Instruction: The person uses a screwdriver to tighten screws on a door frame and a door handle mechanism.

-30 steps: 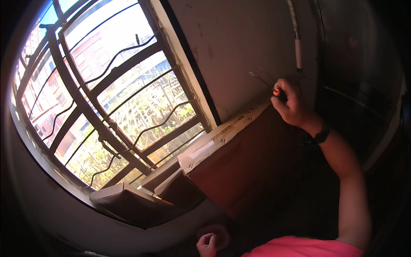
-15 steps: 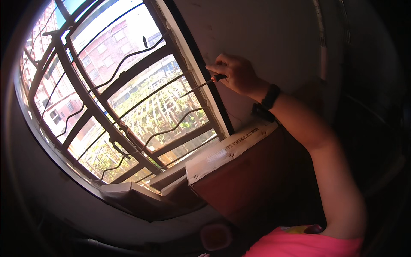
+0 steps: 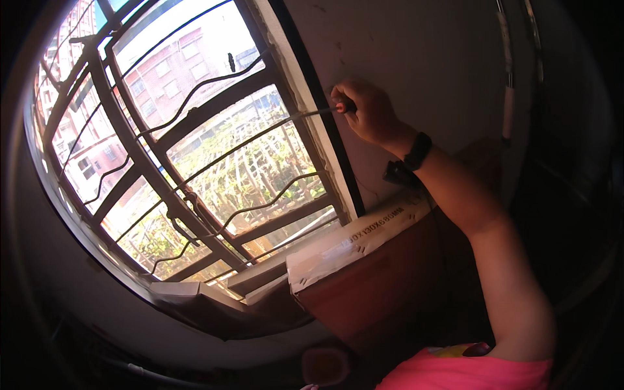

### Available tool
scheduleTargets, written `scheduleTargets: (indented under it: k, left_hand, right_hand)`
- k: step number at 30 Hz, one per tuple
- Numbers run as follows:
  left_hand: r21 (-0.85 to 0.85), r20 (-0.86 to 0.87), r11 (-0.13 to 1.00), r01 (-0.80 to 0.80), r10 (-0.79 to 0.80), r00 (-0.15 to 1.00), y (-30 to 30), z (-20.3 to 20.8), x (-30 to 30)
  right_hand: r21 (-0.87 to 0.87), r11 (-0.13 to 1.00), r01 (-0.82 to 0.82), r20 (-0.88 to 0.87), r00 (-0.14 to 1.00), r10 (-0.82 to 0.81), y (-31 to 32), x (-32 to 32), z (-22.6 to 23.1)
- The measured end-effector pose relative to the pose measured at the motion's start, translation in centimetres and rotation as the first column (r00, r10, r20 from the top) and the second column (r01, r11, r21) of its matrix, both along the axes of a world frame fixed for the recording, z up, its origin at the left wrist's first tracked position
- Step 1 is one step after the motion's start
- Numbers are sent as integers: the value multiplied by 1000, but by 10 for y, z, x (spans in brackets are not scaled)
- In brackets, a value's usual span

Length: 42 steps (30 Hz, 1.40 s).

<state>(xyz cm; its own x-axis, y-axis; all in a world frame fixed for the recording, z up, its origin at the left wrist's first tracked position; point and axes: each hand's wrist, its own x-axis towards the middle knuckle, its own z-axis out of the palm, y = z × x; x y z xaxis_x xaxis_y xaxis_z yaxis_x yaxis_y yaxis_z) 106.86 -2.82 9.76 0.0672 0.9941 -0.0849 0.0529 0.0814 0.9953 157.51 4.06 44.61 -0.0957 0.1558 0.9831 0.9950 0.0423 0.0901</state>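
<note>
Dark-framed, the window [image 3: 214,111] fills the left; just right of it, the right hand [image 3: 367,112] pinches a thin tool [image 3: 340,108], apparently aiming leftward; the next move calls for a steady wrist. The near left hand's [image 3: 311,387] grip I cannot tell.

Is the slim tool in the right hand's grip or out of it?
In: the right hand is closed around the slim tool, which points toward the window. Where its tip ends, I cannot tell.

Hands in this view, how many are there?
2: the right hand, gripping a thin tool beside the window, and the left hand, mostly cut off at the bottom edge.
</note>
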Motion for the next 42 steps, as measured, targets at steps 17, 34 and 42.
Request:
scheduleTargets:
  k: [17, 34, 42]
  left_hand:
    - [-14, 1, 999, 34, -34, 999, 15, -12, -1]
    - [0, -10, 998, 55, -55, 998, 20, -17, -4]
    - [0, -53, 999, 32, -32, 998, 19, -18, -10]
  right_hand:
    - [372, 785, -495, -389, 685, 616, -24, -2, 28]
    - [110, 991, -72, -275, 956, 100, -3, 1, 6]
    - [32, 999, -28, -23, 999, 29, 4, 1, 5]
